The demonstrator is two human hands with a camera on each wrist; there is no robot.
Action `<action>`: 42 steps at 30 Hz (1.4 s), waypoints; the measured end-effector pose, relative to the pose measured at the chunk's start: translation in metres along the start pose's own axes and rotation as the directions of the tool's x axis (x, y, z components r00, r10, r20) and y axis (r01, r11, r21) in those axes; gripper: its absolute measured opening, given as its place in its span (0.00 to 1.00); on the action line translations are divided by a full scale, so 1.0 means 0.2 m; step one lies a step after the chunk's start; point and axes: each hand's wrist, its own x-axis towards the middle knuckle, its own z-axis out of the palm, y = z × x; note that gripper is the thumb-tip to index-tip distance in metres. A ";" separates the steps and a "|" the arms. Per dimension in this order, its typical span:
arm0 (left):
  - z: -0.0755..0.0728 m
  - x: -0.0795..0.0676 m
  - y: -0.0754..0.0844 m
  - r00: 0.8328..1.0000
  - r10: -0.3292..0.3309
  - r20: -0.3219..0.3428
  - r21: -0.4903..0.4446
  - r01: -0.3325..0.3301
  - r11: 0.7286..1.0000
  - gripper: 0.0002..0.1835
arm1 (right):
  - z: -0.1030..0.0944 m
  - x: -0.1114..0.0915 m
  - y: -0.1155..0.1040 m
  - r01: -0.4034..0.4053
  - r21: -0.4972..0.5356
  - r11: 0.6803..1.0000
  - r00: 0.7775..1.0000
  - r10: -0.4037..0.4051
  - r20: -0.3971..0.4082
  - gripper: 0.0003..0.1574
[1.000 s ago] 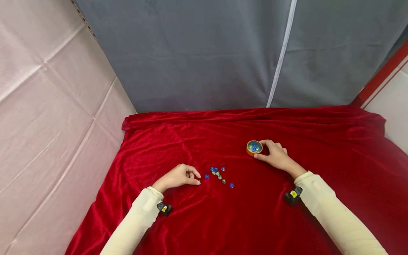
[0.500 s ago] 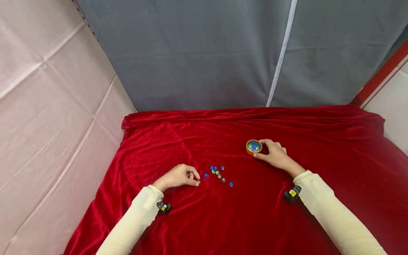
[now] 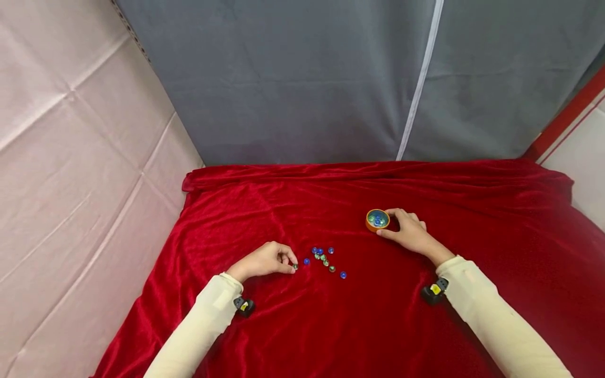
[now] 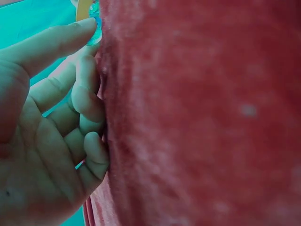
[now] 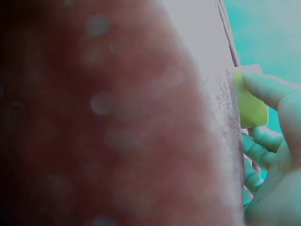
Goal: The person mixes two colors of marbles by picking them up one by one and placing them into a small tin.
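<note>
My left hand (image 3: 267,260) pinches a small greenish glass marble (image 3: 295,266) between thumb and forefinger, low over the red cloth. Its other fingers are curled, as the left wrist view also shows. Just right of it, several blue and green marbles (image 3: 325,262) lie loose on the cloth. Farther back and to the right, my right hand (image 3: 410,231) holds a small round orange tin (image 3: 370,227) by its side, thumb in front and fingers behind. Blue and green marbles show inside the tin. In the right wrist view the tin (image 5: 251,106) looks yellow-green beside the thumb.
A wrinkled red velvet cloth (image 3: 283,325) covers the table. Grey curtain (image 3: 283,79) hangs behind its far edge, and a pale padded wall (image 3: 85,210) rises at the left. A red post (image 3: 562,121) stands at the far right.
The marble at my left fingertips shows more clearly than a second ago, with the hand almost in the same place. My right hand and the tin have stayed put.
</note>
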 end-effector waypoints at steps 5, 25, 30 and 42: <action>-0.02 0.03 0.03 0.999 0.025 -0.031 0.004 -0.025 1.000 0.05 | 0.00 0.01 0.00 0.005 0.003 1.000 1.000 -0.005 -0.003 0.42; -0.10 0.22 0.19 0.988 0.109 -0.107 -0.009 -0.110 0.994 0.06 | 0.00 0.03 0.00 0.009 -0.001 1.000 1.000 -0.009 -0.004 0.41; -0.11 0.30 0.25 0.985 0.122 -0.125 -0.005 -0.123 0.992 0.07 | 0.00 0.03 0.00 0.011 0.000 1.000 1.000 -0.011 0.000 0.41; -0.13 0.50 0.48 0.975 0.168 -0.148 0.015 -0.168 0.986 0.08 | 0.00 0.05 0.01 0.014 -0.008 1.000 1.000 -0.014 -0.008 0.41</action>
